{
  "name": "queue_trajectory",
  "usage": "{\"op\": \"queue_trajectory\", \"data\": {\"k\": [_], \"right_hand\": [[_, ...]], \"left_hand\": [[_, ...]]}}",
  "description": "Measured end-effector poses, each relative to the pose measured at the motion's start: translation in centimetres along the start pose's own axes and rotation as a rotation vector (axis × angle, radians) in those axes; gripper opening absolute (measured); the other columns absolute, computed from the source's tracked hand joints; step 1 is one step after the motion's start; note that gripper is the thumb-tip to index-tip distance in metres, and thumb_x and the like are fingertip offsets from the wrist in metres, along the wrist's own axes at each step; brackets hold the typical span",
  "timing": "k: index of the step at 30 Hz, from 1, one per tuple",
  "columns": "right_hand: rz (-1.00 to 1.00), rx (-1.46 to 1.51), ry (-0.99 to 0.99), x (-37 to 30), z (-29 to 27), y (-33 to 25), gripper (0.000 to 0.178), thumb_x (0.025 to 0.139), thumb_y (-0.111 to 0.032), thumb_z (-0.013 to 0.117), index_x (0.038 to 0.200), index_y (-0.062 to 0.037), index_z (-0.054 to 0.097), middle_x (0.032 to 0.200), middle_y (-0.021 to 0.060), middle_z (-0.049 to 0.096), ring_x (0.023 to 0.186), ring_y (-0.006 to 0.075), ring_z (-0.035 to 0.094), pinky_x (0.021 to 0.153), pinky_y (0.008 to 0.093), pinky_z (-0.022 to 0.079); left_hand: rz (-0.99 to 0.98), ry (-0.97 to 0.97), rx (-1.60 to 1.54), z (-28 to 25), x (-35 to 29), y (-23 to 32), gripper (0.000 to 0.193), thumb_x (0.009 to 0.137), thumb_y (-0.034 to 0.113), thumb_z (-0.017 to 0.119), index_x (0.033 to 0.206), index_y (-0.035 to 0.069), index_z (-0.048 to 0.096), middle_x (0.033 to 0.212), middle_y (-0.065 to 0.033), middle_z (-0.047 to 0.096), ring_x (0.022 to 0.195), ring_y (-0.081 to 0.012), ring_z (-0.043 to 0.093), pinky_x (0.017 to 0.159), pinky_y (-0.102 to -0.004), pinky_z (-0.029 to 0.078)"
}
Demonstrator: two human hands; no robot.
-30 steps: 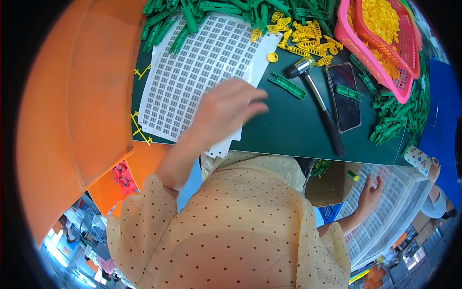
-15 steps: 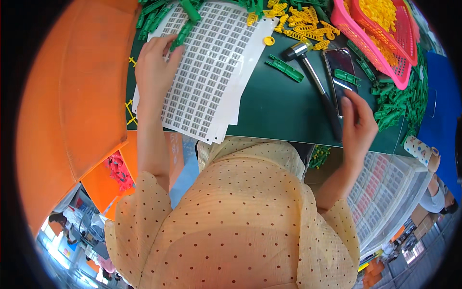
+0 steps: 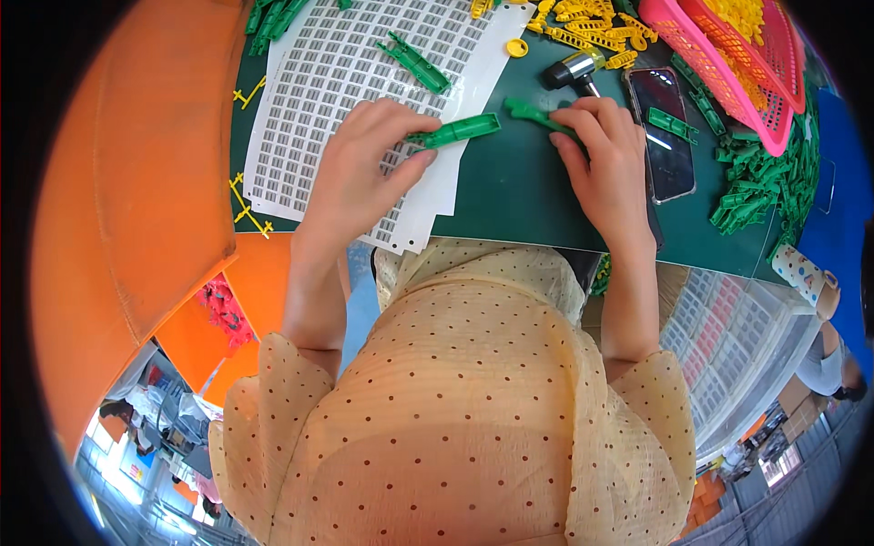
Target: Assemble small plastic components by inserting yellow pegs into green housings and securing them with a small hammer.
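My left hand (image 3: 369,164) pinches one end of a long green plastic part (image 3: 466,130), a trough-like half shell, above the right side of the printed sheets. Across from it, my right hand (image 3: 605,168) grips another green plastic part (image 3: 528,112) between thumb and fingers, low over the dark green table; its right end is hidden by the fingers. The two parts lie end towards end with a small gap. A third green half shell (image 3: 416,64) rests on the white sheets (image 3: 309,118) printed with rows of small grey labels.
Beyond my right hand lie a mallet (image 3: 572,70) and a phone (image 3: 669,168) with a green piece on top. Pink baskets (image 3: 728,82) of yellow parts stand at far right, beside a heap of green parts (image 3: 760,187). Loose yellow parts (image 3: 592,27) lie at the back.
My left hand has moved right and nearer, with a green part in it. My right hand has moved left from beside the phone and taken hold of the green part near the mallet.
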State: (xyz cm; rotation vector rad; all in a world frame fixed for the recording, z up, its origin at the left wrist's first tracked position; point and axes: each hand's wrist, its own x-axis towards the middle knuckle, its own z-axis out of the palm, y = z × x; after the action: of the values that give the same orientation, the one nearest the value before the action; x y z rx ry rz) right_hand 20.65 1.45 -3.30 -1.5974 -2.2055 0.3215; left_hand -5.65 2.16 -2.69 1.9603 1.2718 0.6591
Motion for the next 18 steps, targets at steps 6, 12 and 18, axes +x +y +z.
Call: {"op": "queue_trajectory", "data": {"k": [6, 12, 18], "right_hand": [[0.028, 0.087, -0.068, -1.1, -1.3, 0.0, 0.023, 0.079, -0.007, 0.070, 0.101, -0.0081, 0.065, 0.101, 0.0059, 0.059, 0.097, 0.0226, 0.055, 0.084, 0.0328, 0.039], [0.067, 0.116, -0.033, -0.8, -1.9, -0.1, 0.018, 0.082, -0.008, 0.069, 0.100, -0.0075, 0.066, 0.098, 0.0049, 0.062, 0.084, 0.0189, 0.058, 0.082, 0.0308, 0.039], [-0.014, 0.118, 0.037, 0.7, -1.8, 0.4, 0.014, 0.083, -0.009, 0.067, 0.097, -0.0073, 0.066, 0.093, 0.0041, 0.063, 0.083, 0.0183, 0.058, 0.080, 0.0303, 0.039]], "left_hand": [[0.138, 0.024, 0.076, 0.2, 1.3, -1.0, 0.024, 0.078, 0.007, 0.069, 0.102, 0.008, 0.066, 0.099, -0.0059, 0.063, 0.095, -0.0269, 0.055, 0.082, -0.0350, 0.045], [0.296, 0.309, 0.428, 0.0, 4.6, -2.9, 0.026, 0.077, 0.008, 0.070, 0.103, 0.009, 0.067, 0.101, -0.0042, 0.063, 0.096, -0.0262, 0.055, 0.085, -0.0358, 0.046], [0.188, 0.217, 0.290, 1.5, 3.2, -2.2, 0.022, 0.074, 0.013, 0.073, 0.094, 0.009, 0.068, 0.089, -0.0017, 0.060, 0.088, -0.0227, 0.054, 0.074, -0.0330, 0.045]]}}
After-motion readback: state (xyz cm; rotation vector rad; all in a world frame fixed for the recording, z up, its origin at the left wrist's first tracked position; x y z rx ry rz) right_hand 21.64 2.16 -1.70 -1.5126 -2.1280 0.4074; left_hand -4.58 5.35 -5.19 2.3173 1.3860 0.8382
